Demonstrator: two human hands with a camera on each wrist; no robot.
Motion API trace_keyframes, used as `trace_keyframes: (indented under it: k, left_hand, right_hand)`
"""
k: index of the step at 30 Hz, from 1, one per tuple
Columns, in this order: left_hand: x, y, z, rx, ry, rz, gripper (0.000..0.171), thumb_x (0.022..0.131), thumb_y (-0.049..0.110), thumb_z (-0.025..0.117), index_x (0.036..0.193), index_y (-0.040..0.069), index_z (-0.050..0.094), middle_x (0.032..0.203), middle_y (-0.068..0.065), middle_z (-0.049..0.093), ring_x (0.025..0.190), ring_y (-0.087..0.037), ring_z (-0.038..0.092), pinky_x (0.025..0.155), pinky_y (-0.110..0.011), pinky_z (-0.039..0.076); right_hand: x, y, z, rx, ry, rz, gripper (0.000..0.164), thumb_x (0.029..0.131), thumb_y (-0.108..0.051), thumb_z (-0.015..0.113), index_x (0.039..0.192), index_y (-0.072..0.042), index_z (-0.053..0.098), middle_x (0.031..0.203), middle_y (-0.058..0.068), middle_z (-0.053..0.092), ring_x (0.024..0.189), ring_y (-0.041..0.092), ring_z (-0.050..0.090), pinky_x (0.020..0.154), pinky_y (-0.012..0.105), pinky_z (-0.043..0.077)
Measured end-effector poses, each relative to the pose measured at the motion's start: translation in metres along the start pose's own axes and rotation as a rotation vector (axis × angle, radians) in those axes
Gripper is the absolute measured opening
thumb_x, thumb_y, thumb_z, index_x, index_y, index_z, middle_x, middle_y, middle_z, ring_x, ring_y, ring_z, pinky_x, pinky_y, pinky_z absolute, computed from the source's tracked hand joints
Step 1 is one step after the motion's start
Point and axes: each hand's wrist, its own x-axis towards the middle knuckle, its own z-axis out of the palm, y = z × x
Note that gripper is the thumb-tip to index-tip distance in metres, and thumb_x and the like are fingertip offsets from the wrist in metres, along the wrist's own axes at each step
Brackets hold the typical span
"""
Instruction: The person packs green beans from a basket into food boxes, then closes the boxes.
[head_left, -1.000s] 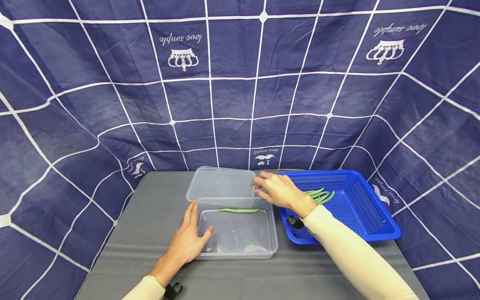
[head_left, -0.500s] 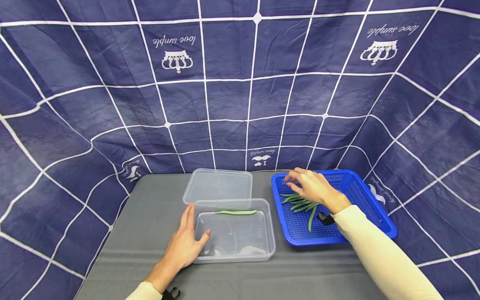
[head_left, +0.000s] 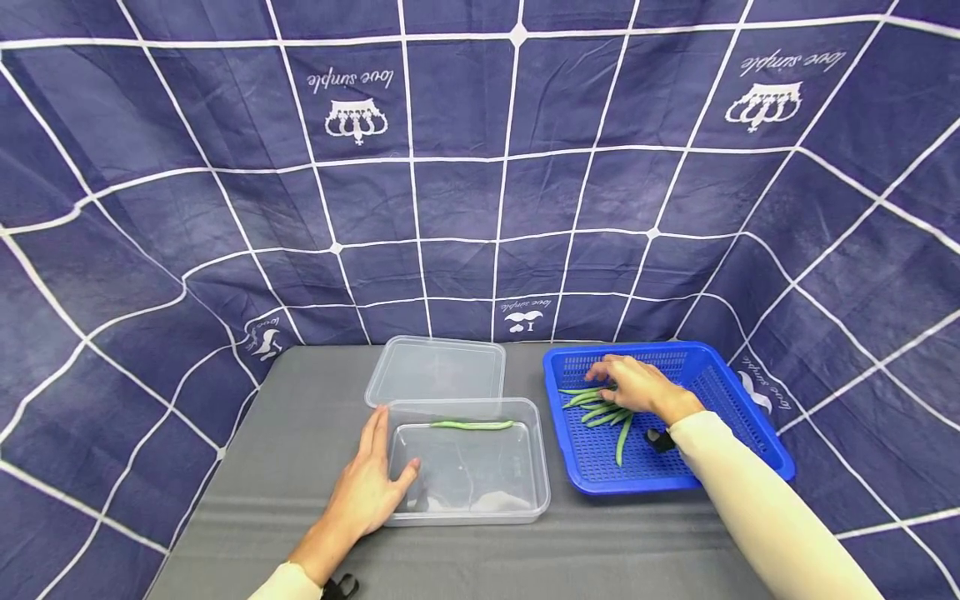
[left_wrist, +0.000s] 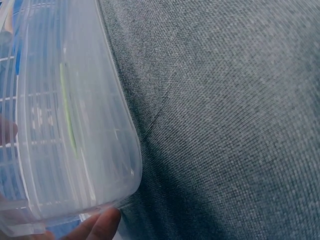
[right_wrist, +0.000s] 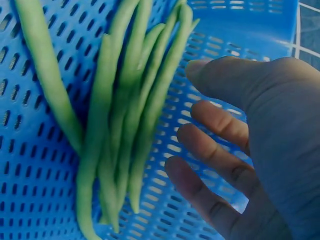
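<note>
To the left of the clear box (head_left: 465, 471), on the grey table (head_left: 285, 433), is the left hand (head_left: 363, 496); its fingers are almost straight and rest against the left wall of the box, with the thumb reaching over the rim, and they are not clenched. Behind the box lies a flat clear lid (head_left: 438, 371); whether the two touch, I cannot tell. Inside the box, one green bean (head_left: 472, 426) lies lengthwise near its back wall. Behind the box also hangs a dark blue cloth (head_left: 450, 196) with white lines. To the right of the box, and apart from it, stands a blue basket (head_left: 592, 467), in which a bunch of green beans (head_left: 600, 410) lies on the side nearer the box. Over this bunch is the right hand (head_left: 633, 386); its fingers are spread, loosely bent and grasp nothing.
</note>
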Motion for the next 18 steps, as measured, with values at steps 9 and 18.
trace_keyframes:
  k: [9, 18]
  left_hand:
    - [-0.002, -0.002, 0.000, -0.007, -0.015, -0.010, 0.108, 0.110, 0.047, 0.075, 0.187, 0.006, 0.013, 0.196, -0.014, 0.016, 0.143, -0.060, 0.068, 0.113, -0.073, 0.058]
    - [-0.002, 0.000, -0.001, 0.000, -0.022, -0.012, 0.107, 0.110, 0.045, 0.075, 0.187, 0.005, 0.013, 0.195, -0.016, 0.017, 0.145, -0.059, 0.067, 0.114, -0.074, 0.057]
  right_hand:
    - [0.000, 0.004, 0.009, 0.004, -0.038, 0.019, 0.031, 0.094, -0.010, 0.090, 0.124, -0.019, 0.087, 0.120, 0.008, 0.083, 0.117, 0.036, 0.079, 0.099, 0.065, 0.065]
    - [0.000, 0.005, 0.016, -0.038, 0.006, -0.034, 0.024, 0.091, -0.009, 0.091, 0.111, -0.023, 0.086, 0.099, -0.002, 0.076, 0.096, 0.021, 0.073, 0.080, 0.052, 0.065]
